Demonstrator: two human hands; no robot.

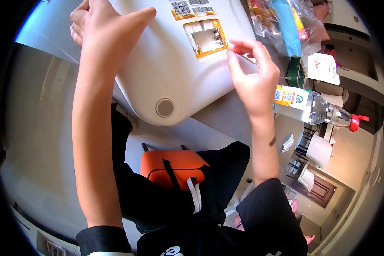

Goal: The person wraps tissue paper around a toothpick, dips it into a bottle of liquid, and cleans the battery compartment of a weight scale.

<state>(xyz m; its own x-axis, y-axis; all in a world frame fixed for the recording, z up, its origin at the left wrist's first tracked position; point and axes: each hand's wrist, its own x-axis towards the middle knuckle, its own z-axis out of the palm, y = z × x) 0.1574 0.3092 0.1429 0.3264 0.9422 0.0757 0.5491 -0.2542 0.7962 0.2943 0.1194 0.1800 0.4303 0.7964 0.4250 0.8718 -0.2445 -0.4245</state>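
Observation:
A white plastic casing (162, 64) with a rounded corner and a round grey foot fills the top middle. Its rectangular battery compartment (207, 38) is uncovered, with metal contacts inside and orange-brown residue round the rim. My right hand (256, 72) is at the compartment's right edge, thumb and index finger close together in a pinch; anything between them is too small to make out. My left hand (100, 23) lies at the casing's upper left, thumb stretched out and fingers bent, with no object visible in it. A printed label (194, 8) sits above the compartment.
On the right lies a clear bottle (311, 109) with a red cap. Beyond it are a white printed packet (323, 68), a green box (295, 72) and clear plastic bags (260, 21). An orange bag (175, 166) is below, by my legs. White chairs (319, 149) stand farther off.

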